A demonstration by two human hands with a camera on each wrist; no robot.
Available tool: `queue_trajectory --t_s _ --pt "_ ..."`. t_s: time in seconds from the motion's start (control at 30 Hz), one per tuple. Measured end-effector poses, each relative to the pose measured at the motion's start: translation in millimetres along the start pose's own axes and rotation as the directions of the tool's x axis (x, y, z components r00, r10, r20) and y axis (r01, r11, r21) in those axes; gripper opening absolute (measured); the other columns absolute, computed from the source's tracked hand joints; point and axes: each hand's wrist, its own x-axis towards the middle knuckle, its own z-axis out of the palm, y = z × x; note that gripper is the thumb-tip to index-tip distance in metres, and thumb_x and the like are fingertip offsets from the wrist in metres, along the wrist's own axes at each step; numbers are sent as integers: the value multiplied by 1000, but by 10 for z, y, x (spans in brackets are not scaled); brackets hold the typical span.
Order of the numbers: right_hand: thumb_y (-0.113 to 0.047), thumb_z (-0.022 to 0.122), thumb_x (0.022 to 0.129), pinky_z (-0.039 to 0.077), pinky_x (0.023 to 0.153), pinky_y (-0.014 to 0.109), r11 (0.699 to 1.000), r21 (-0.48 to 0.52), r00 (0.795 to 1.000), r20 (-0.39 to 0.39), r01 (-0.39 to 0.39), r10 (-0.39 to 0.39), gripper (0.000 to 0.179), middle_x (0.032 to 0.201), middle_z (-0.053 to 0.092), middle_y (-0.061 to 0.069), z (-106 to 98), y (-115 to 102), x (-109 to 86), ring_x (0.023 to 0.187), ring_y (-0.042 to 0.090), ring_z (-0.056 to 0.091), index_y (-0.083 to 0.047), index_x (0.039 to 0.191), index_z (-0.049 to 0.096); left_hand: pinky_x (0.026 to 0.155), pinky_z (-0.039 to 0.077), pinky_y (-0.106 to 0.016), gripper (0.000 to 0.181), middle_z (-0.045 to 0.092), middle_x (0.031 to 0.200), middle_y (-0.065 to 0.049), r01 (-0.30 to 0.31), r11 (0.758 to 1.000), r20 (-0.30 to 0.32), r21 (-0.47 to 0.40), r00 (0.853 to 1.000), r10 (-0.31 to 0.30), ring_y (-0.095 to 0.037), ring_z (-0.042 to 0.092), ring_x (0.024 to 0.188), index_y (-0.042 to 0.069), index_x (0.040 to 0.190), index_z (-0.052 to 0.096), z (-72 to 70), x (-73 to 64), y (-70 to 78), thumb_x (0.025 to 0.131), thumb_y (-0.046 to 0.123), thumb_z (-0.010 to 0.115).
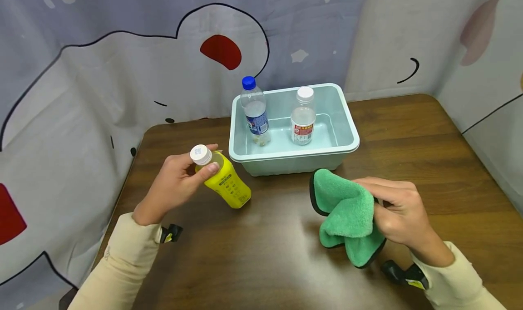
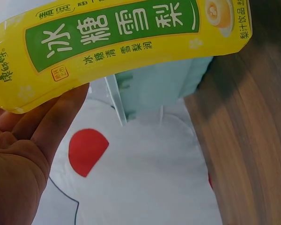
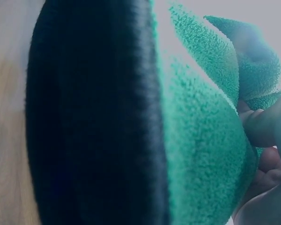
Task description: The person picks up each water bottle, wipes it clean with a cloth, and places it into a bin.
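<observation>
A yellow drink bottle [image 1: 228,183] with a white cap is gripped near its neck by my left hand [image 1: 180,178], tilted with its base toward the right. Its green-and-yellow label [image 2: 117,35] fills the top of the left wrist view. On the right, my right hand [image 1: 402,210] holds a bunched green cloth [image 1: 347,210] with dark edging, which hangs above the table. That cloth [image 3: 201,140] covers much of the right wrist view and partly hides the fingers.
A pale teal basin [image 1: 294,162] stands at the back of the wooden table [image 1: 261,264]. Inside it are a clear bottle with a blue cap [image 1: 256,115] and a clear bottle with a white cap [image 1: 303,119]. A patterned curtain [image 1: 122,74] hangs behind.
</observation>
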Motion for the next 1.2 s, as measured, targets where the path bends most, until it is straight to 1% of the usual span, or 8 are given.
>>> queue_trajectory --t_s 0.17,0.4,0.47,0.53,0.73,0.9,0.97,1.2 --pt "30 44 69 55 84 17 1000 6 1000 -6 8 -8 37 100 75 17 13 -36 32 95 15 72 19 94 70 51 39 -22 37 73 114 -4 17 1000 52 -23 999 -15 -10 46 59 8 128 66 99 11 86 91 15 70" --pt "30 42 69 56 85 18 1000 14 1000 -13 13 -13 38 101 75 19 22 -65 69 96 17 72 19 93 70 62 51 -20 37 67 131 -3 30 995 124 -91 992 -19 -11 60 76 9 127 66 227 56 214 92 20 70" --pt "30 43 70 56 86 19 1000 21 1000 -13 19 -19 36 102 75 19 27 -60 73 97 17 72 20 94 69 64 53 -21 38 66 132 -4 27 993 143 -112 990 -10 -11 61 80 9 128 65 263 72 242 92 20 70" --pt "30 45 71 56 87 19 999 21 1000 -16 25 -25 35 102 75 19 30 -57 74 98 18 73 20 94 69 61 51 -21 39 66 132 -5 13 992 152 -124 988 6 -12 60 77 8 129 64 304 87 262 92 20 70" --pt "30 45 70 56 88 20 999 11 999 -22 38 -38 36 102 74 20 42 -56 96 98 19 73 19 94 70 62 50 -22 38 65 132 -10 -33 989 178 -145 982 59 -13 59 79 8 127 66 429 148 344 91 20 71" --pt "29 44 69 56 88 20 999 -6 999 -26 34 -34 40 102 74 19 56 -59 110 97 20 72 17 95 71 77 57 -24 42 66 132 -8 -53 985 230 -165 969 91 -12 67 93 7 131 63 561 221 411 92 23 70" --pt "30 44 69 56 87 20 999 -9 999 -30 35 -35 40 101 74 19 68 -57 116 97 19 72 16 95 71 87 58 -28 43 66 132 -6 -60 983 248 -175 963 103 -12 68 103 6 131 62 613 241 435 93 24 70" --pt "28 49 71 55 85 19 997 -63 998 -43 34 -37 36 97 74 18 87 -27 145 94 18 71 13 93 73 98 54 -33 45 69 121 -1 -132 978 268 -161 948 172 -11 64 107 6 131 62 809 338 543 92 27 71"
